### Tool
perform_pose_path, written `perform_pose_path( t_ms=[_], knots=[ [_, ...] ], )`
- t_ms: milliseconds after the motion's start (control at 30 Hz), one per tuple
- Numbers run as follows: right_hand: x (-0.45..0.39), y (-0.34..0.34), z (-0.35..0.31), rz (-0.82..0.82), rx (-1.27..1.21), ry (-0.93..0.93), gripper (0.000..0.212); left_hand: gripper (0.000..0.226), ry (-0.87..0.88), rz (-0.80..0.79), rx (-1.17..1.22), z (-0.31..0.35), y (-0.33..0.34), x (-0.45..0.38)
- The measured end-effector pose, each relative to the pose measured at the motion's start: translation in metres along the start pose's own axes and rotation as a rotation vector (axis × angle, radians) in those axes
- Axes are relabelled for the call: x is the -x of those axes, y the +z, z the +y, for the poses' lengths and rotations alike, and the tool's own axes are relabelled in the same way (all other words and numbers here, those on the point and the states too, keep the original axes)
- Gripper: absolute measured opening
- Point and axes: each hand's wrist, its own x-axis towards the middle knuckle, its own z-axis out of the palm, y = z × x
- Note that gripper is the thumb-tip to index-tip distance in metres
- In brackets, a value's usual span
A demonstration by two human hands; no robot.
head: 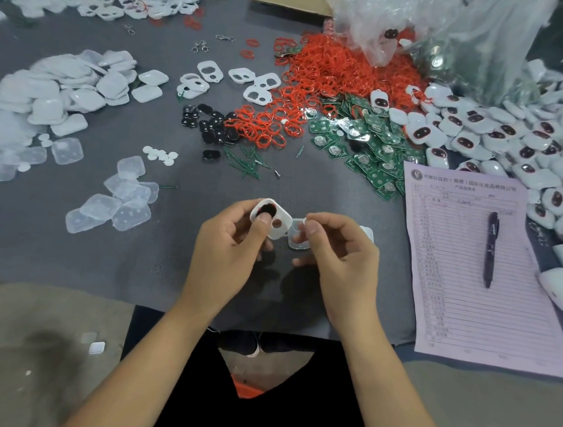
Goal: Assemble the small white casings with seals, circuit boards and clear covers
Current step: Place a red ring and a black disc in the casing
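I see my left hand [230,248] gripping a white casing [271,218] just above the grey table [82,254], thumb pressed over its dark insert, the second round opening uncovered. My right hand [336,253] pinches a clear cover [298,236] between thumb and fingertips, its edge touching the casing's right corner. Another white piece [367,233] peeks out behind the right hand; I cannot tell what it is.

Taking the casing as my landmark: directly beyond it lies an open strip of bare table, then scattered green pins [249,164] and black inserts [208,123]. Beyond and to the right sits the heap of red seals [326,79], with green circuit boards [367,145] spilling from it toward the casing. Beyond and left, loose clear covers [112,204] lie near, and a larger pile of white back shells [62,90] farther off. Empty casing fronts [242,79] lie straight ahead, past the black inserts.

To the casing's right, a pink printed form [476,269] hangs over the near table edge, a dark pen [490,249] lying on it. Finished white units [496,133] crowd past the form's far edge, under a plastic bag [459,28].

The near table edge runs just under my wrists; the free room lies left of the casing and immediately below my hands.
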Motion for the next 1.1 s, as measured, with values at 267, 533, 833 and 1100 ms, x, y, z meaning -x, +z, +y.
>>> perform_pose_path(
  t_ms=[267, 533, 833, 1100],
  knots=[
    [0.001, 0.005, -0.001, -0.015, 0.062, 0.038, 0.01, 0.013, -0.056, -0.103, 0.056, 0.002, -0.004, -0.004],
    [-0.002, 0.006, -0.003, -0.002, 0.229, -0.006, 0.01, 0.014, -0.089, -0.197, 0.058, 0.0, -0.006, -0.003],
    [-0.001, 0.007, -0.002, 0.037, 0.312, -0.011, 0.014, 0.018, -0.095, -0.275, 0.151, -0.004, -0.013, -0.006],
    [0.004, 0.016, 0.0, 0.089, 0.335, -0.063, 0.013, 0.02, -0.122, -0.277, 0.203, -0.004, -0.01, -0.005]
  ],
)
